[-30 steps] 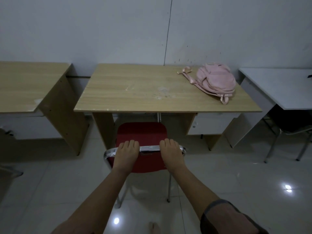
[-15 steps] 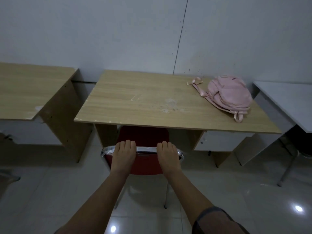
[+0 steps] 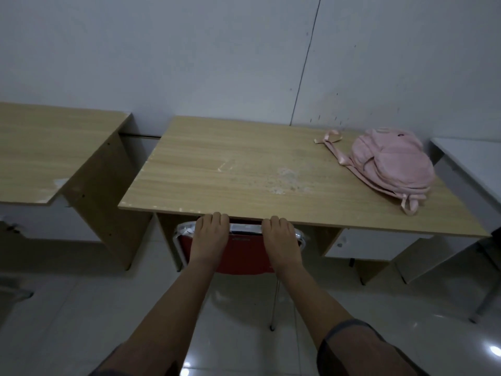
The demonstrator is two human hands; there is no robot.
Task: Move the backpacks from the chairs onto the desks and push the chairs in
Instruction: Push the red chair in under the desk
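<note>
A pink backpack (image 3: 391, 165) lies on the right end of the middle wooden desk (image 3: 230, 169), its straps trailing to the left. A red chair (image 3: 241, 256) with a chrome frame stands at the desk's front edge, its seat hidden under the desktop. My left hand (image 3: 208, 236) grips the left part of the chair's top rail, fingers curled over it. My right hand (image 3: 279, 240) grips the right part of the same rail. Both sets of fingertips reach the desk's front edge.
A second wooden desk (image 3: 48, 150) stands to the left with a narrow gap between. A white desk (image 3: 471, 158) stands at the right, with metal chair legs (image 3: 488, 302) below it. The wall runs behind all desks. Glossy tile floor (image 3: 81, 321) lies around me.
The chair has slid forward under the desk with both hands on its rail. Its seat, visible earlier, is now hidden, and I have stepped closer to the desk.
</note>
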